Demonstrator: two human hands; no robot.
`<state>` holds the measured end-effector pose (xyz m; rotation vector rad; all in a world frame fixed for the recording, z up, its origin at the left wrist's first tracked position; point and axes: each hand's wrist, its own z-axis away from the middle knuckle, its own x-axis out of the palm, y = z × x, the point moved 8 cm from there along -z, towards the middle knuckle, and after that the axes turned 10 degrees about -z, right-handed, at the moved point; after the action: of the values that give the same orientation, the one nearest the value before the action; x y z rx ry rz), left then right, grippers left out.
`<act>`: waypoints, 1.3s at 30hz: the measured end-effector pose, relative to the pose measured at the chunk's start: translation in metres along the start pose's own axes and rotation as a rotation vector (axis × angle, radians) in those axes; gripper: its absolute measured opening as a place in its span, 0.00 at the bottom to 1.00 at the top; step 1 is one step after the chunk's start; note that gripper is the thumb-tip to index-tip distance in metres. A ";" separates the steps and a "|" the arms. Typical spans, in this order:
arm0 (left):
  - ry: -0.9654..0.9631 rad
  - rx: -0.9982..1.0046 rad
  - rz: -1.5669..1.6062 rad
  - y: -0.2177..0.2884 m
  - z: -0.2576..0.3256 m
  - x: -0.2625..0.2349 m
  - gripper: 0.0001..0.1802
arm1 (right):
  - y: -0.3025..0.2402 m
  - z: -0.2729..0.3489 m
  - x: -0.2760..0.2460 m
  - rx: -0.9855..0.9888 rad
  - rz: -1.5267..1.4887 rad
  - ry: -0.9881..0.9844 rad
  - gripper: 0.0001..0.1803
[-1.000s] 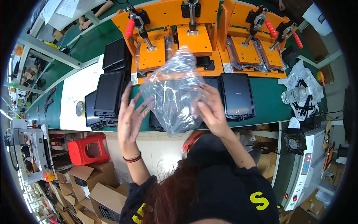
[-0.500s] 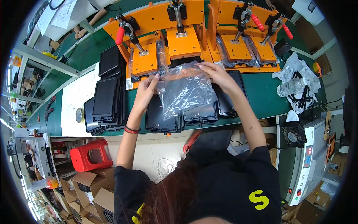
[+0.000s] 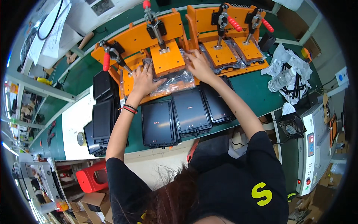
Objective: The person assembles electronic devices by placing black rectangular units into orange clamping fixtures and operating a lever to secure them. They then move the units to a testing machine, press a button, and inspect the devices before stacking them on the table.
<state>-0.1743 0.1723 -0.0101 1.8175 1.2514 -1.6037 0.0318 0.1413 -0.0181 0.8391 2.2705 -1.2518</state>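
A clear plastic bag (image 3: 176, 81) lies in the middle station of an orange clamping fixture (image 3: 134, 37), partly under a raised orange press plate (image 3: 167, 58). My left hand (image 3: 143, 83) rests with fingers spread on the bag's left edge, beside the plate. At the plate's right side, my right hand (image 3: 200, 68) touches the bag's other edge, its fingers bent and apart. Above the plate stands a toggle clamp (image 3: 158, 34) with a red-tipped handle pointing up. Several black rectangular panels (image 3: 156, 123) lie in stacks in front of the fixture.
More black panels (image 3: 102, 117) are piled at left, beside a white sheet (image 3: 76, 112). A second orange fixture (image 3: 220, 52) holds plastic film under two plates. On the right are a clear bottle (image 3: 281, 80) and crumpled white plastic (image 3: 298, 67). A red stool (image 3: 87, 179) stands below.
The bag, previously held up above the black panels, has moved forward and down into the middle station. Both hands have moved forward with it; the left has spread its fingers.
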 end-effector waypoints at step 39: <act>-0.015 0.135 -0.019 -0.011 0.013 -0.006 0.62 | -0.072 -0.056 -0.080 -0.130 -0.270 0.308 0.10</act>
<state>-0.1901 0.1653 -0.0053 1.8752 1.1828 -1.7466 0.0380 0.1356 0.1026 0.7374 2.7552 -1.1303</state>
